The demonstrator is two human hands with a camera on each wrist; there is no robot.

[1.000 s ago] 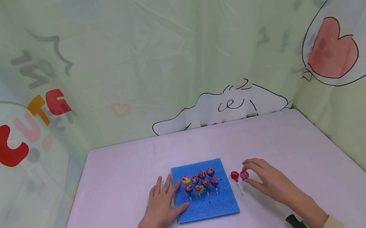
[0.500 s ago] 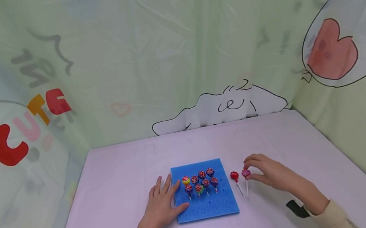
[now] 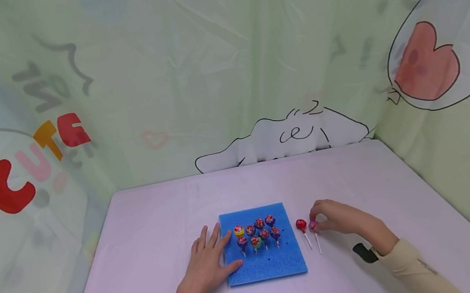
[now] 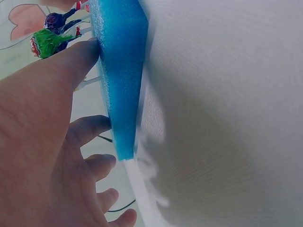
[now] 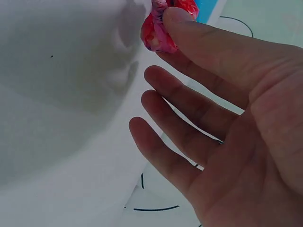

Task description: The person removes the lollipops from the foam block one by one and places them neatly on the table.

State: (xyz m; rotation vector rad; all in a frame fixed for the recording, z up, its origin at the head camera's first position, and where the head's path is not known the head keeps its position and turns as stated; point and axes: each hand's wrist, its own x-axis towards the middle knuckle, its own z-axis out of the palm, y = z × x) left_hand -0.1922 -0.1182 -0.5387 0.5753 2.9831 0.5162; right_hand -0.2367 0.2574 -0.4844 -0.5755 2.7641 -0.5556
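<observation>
My right hand (image 3: pixel 342 216) pinches the wrapped head of a pink lollipop (image 5: pixel 158 35) between thumb and forefinger, the other fingers spread loosely in the right wrist view. Its white stick points toward the front of the table. Just left of it lies a red lollipop (image 3: pixel 301 225). Fingers spread, my left hand (image 3: pixel 210 264) rests on the left edge of a blue foam board (image 3: pixel 267 269), thumb and forefinger on its surface. Several wrapped lollipops stand in the foam in two rows, including a yellow one (image 3: pixel 239 231) and a green one (image 4: pixel 46 43).
The foam board lies flat on a table with a pale pink cover (image 3: pixel 170 204). A printed curtain (image 3: pixel 214 77) hangs behind the table and along both sides. A few small dark holes show in the foam.
The pink lollipop first shifts a little right from the red one, its stick coming into sight, then slightly back left. My right wrist has turned. The left hand and foam board stay in place.
</observation>
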